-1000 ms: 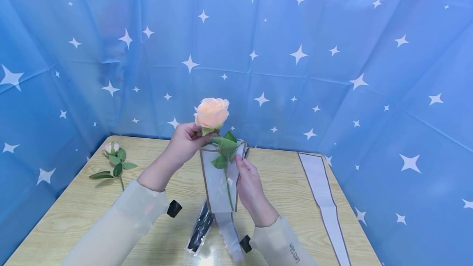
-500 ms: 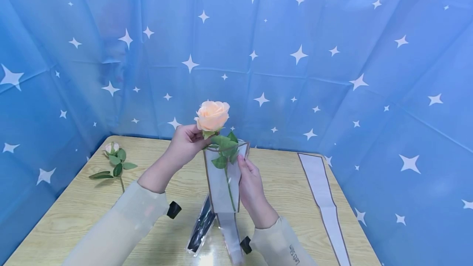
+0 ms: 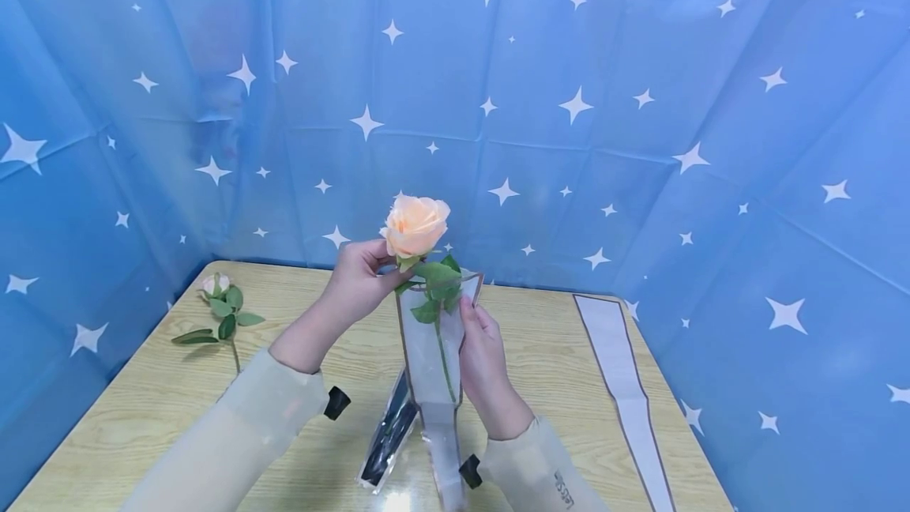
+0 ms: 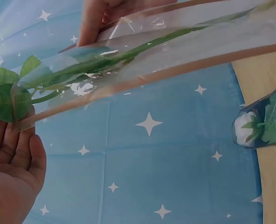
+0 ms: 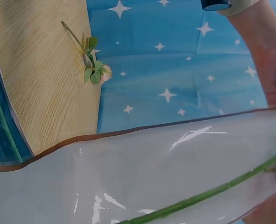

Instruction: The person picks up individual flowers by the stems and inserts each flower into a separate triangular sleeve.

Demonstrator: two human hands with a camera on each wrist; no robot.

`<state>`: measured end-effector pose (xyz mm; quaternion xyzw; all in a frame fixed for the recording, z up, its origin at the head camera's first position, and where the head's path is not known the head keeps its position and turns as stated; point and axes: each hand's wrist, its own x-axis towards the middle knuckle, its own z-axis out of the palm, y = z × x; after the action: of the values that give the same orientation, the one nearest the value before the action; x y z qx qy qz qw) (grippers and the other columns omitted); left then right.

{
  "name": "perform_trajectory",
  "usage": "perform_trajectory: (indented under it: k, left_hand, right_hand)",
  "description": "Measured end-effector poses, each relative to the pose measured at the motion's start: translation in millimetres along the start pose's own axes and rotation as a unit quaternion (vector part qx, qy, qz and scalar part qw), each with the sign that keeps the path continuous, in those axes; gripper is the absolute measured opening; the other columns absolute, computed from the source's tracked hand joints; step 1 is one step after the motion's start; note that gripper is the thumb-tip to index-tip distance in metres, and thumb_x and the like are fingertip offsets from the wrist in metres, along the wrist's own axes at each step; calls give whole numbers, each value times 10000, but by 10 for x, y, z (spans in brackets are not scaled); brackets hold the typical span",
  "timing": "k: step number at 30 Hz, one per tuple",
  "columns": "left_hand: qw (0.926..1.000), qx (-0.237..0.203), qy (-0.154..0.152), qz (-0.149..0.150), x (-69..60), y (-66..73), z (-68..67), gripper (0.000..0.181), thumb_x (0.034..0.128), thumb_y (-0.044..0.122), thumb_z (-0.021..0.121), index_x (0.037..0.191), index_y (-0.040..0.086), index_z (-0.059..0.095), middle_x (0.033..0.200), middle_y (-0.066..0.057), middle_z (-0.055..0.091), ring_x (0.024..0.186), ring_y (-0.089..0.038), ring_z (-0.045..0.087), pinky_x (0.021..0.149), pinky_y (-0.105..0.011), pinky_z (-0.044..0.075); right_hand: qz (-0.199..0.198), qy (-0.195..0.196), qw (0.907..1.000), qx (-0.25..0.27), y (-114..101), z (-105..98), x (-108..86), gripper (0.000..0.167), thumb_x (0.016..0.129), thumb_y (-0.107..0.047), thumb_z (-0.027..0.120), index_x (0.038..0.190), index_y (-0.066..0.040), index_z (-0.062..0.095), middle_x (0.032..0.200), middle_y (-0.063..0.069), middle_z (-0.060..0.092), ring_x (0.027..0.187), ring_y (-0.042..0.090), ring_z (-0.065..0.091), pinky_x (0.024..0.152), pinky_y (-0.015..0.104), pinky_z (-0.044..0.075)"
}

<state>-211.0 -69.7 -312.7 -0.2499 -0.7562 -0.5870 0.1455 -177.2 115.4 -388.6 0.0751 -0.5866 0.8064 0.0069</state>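
A peach rose [image 3: 415, 226] stands partly inside a clear flower sleeve [image 3: 426, 362] with a brown border. Its bloom is above the sleeve's mouth, and its green stem [image 5: 194, 203] shows through the film. My left hand [image 3: 359, 279] pinches the rose just under the bloom. Along the sleeve's right edge, near the top, my right hand [image 3: 486, 354] grips the film with the thumb in front. Green leaves [image 4: 9, 93] sit at the mouth in the left wrist view. Most of the right hand's fingers are hidden behind the sleeve in the head view.
A pale pink rose [image 3: 216, 284] lies at the table's left. Under the sleeve is a dark wrapped flower [image 3: 387, 441], whose white bloom [image 4: 245, 129] shows in the left wrist view. Another brown-edged sleeve [image 3: 626, 378] lies at right. A starry blue curtain [image 3: 540, 62] surrounds the table.
The peach rose has moved slightly down and to the right with my left hand. The sleeve has shifted a little to the right with my right hand. Both hands keep their hold.
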Motion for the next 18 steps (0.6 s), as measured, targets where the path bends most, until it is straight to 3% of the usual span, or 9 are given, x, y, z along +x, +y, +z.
perform_trajectory:
  k: [7,11,18]
  left_hand:
    - [9981,-262,-301,463,-7,-22,-28,294,850,-2,671,1143,-4,651,1101,-155,681,1045,-143,649,885,-290,535]
    - [9955,-418,-466,706,-11,-38,-49,266,876,3,639,1141,-13,638,1067,-161,677,1003,-62,644,864,-255,537]
    - [9937,-694,-577,660,-4,-33,-68,236,896,3,605,1128,-34,624,1027,-175,660,965,-63,646,862,-250,540]
  right_hand:
    - [-159,-24,9999,-56,-1,-3,-19,533,982,-451,427,1332,-60,523,1410,25,483,1365,121,357,1110,284,320]
    - [-129,-19,9999,6,-1,-5,-24,553,977,-459,435,1339,-48,512,1414,35,478,1357,135,373,1100,284,337]
    - [-107,-22,9999,122,-25,-1,-35,530,992,-430,417,1341,-42,508,1403,27,491,1336,121,401,1066,233,368]
